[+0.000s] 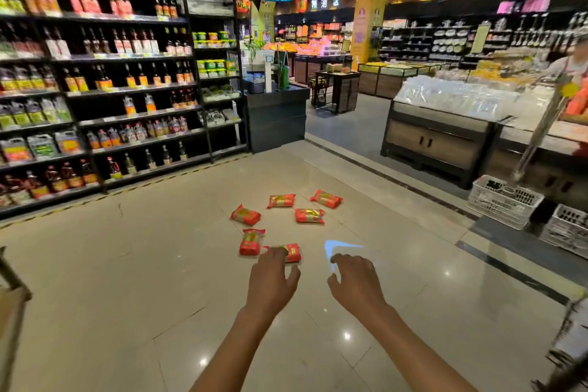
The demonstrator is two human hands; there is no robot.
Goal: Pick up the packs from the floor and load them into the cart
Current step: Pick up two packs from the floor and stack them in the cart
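Several red packs lie scattered on the beige tiled floor ahead of me. The nearest pack [293, 252] is partly covered by the fingertips of my left hand [273, 277], which reaches out over it with fingers spread; I cannot tell whether it touches. Another pack [251, 242] lies just left of it. Farther off lie one pack [245, 215] at the left, a pack [309, 216] in the middle, and a back pair [281, 200], [326, 198]. My right hand [356, 280] hovers over bare floor, fingers loosely curled, holding nothing. Blurred metal at the right edge may be the cart [569, 337].
Tall shelves of bottles [95, 89] line the left side. A dark display counter [442, 143] and white plastic crates [506, 200] stand at the right, with a person [572, 79] behind them. A wooden frame [12, 305] juts in at the left edge.
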